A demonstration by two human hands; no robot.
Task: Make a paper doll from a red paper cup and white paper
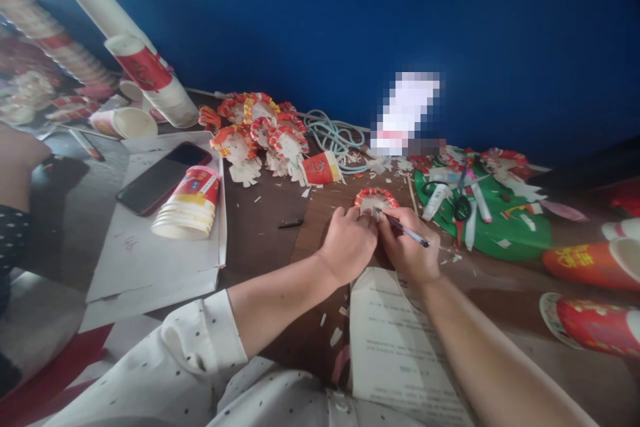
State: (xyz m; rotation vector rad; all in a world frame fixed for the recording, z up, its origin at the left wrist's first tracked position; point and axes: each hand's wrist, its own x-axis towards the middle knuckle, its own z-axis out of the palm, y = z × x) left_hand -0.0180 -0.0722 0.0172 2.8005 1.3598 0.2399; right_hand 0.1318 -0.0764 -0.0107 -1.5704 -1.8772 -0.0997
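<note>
Left forearm, sleeve rolled to the elbow, slants in from the table's (260, 247) near edge. Left hand (351, 243) palm down, fingers bent at the red-rimmed paper piece (376, 199); thumb hidden, cannot tell whether it pinches. Right forearm angles in from the near right corner, wrist above the far end of a printed sheet (390, 340). Right hand (414, 250) grips a pen (413, 233), tip at the piece's white centre. Piece lies mid-table, between near and far edges.
</note>
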